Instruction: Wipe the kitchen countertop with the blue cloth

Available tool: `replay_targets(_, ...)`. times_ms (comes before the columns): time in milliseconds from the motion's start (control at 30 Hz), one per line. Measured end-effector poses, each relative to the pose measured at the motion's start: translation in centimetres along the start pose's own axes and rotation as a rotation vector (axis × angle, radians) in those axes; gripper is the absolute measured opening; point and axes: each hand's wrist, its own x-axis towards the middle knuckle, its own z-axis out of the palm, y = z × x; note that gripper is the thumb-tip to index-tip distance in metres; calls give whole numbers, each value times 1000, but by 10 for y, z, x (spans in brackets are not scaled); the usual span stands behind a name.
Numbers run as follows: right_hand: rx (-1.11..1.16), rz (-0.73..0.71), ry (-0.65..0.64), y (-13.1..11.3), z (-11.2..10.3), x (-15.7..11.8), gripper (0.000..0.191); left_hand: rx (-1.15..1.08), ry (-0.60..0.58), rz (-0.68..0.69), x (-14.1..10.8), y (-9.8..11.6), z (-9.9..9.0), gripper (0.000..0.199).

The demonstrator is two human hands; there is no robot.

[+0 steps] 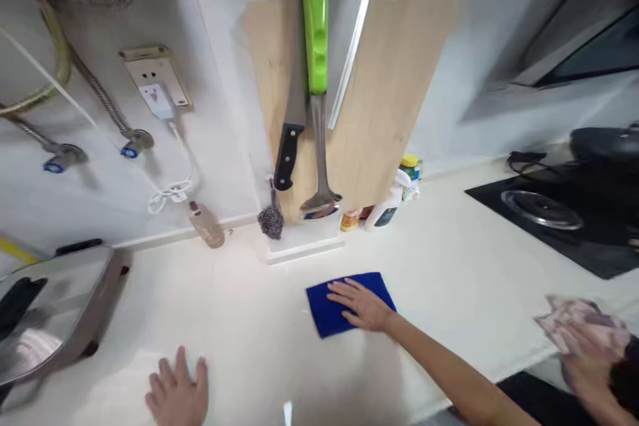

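Observation:
My right hand lies flat, fingers stretched out, on a dark blue cloth spread over the white countertop. Part of the cloth is hidden under that palm. At the lower left, my left hand rests open on the counter with its fingers apart and nothing in it. Its wrist is cut off by the bottom edge of the picture.
A co-worker's hand holds a pinkish cloth at the right. An electric pan stands left. A knife and ladle hang before a cutting board. Bottles and a black stove line the back.

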Motion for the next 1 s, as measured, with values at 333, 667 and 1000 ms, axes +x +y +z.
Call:
replay_targets(333, -110, -38, 40, 43, -6, 76, 60, 37, -61, -64, 1, 2, 5, 63)
replay_targets(667, -222, -53, 18, 5, 16, 108, 65, 20, -59, -71, 0, 3, 7, 59)
replay_targets(1000, -19, 0, 52, -117, 53, 243, 60, 17, -93, -109, -2, -5, 10, 60)
